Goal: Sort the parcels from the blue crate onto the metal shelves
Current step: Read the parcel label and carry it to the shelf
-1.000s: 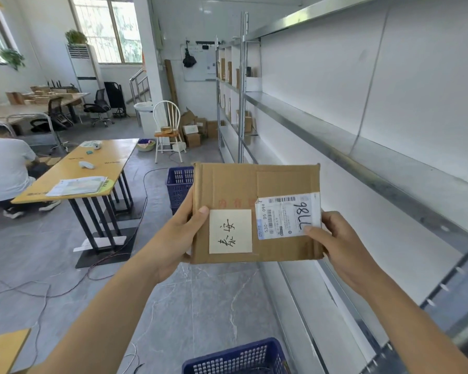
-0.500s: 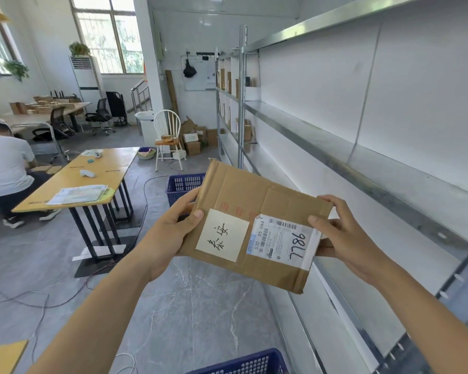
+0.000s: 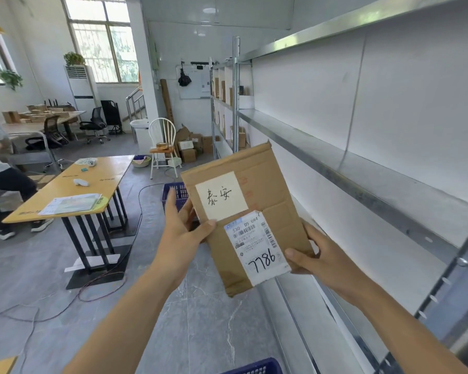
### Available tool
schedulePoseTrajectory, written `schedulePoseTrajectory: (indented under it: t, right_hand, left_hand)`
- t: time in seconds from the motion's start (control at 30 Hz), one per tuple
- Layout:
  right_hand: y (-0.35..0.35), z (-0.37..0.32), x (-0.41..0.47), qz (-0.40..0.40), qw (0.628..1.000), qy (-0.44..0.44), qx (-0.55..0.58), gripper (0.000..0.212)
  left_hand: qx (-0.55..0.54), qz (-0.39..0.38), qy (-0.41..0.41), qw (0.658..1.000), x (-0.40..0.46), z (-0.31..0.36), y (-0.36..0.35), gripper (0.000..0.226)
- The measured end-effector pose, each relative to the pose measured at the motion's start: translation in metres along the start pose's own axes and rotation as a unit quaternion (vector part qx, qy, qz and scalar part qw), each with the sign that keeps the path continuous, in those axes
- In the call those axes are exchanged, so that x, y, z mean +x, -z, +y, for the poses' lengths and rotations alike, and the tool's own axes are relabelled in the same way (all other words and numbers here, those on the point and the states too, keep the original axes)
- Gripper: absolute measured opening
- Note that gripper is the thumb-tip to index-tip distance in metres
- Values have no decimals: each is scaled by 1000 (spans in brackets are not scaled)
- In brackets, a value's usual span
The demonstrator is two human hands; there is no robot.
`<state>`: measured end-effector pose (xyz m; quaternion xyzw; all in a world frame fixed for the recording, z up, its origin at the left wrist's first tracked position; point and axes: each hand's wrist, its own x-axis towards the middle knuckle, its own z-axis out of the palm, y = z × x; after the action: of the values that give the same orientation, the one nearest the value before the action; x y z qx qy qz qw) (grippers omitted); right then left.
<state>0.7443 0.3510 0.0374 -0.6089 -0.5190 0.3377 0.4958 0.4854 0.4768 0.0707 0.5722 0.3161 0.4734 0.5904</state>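
The person is holding a flat cardboard parcel (image 3: 254, 201) up in front of the metal shelves (image 3: 349, 168), both hands gripping it in mid-air. It is a thin, rectangular piece of brown corrugated board, tilted so its long side is running up and away, with creased flaps showing along its face. The left hand (image 3: 183, 233) is clasping the left edge, thumb pressing on the front, fingers curled behind. The right hand (image 3: 319, 255) is clamping the lower right corner, thumb lying just beside a printed shipping label (image 3: 257, 247) — white, glossy, slightly peeling, with barcodes and "7786" written in black marker. Above it a matte cream square of paper (image 3: 221, 195) is carrying handwritten characters.

The shelves are running along the right wall: smooth, dull-grey sheet steel with folded front lips and perforated uprights, backed by white panels. A blue crate (image 3: 254, 368) of moulded plastic lattice is peeking in at the bottom edge of the view — another blue basket (image 3: 174, 193) is sitting on the grey marbled floor behind the parcel. A yellow-topped surface (image 3: 92, 184) on black legs is standing to the left.
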Motion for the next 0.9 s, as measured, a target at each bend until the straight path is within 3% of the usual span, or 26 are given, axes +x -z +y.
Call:
schedulePoseTrajectory:
  t: [0.07,0.23,0.43,0.9]
  right_hand:
    - [-5,0,-4,-30,999,-14,-25,66]
    - [-7,3,-11,-68,990,-26,-118,59]
    - [-6,1,-15,-50,997,4,50,60]
    - [16,5,-20,7,999,-12,41,59]
  left_hand:
    - [26,-39,15,999,-2,-4,-2,88]
    - [43,-92,64,993,-7,-13,5,114]
    - [49,-108,63,991,-10,-22,6,119]
    - [52,-80,71,993,3,-31,-16,101]
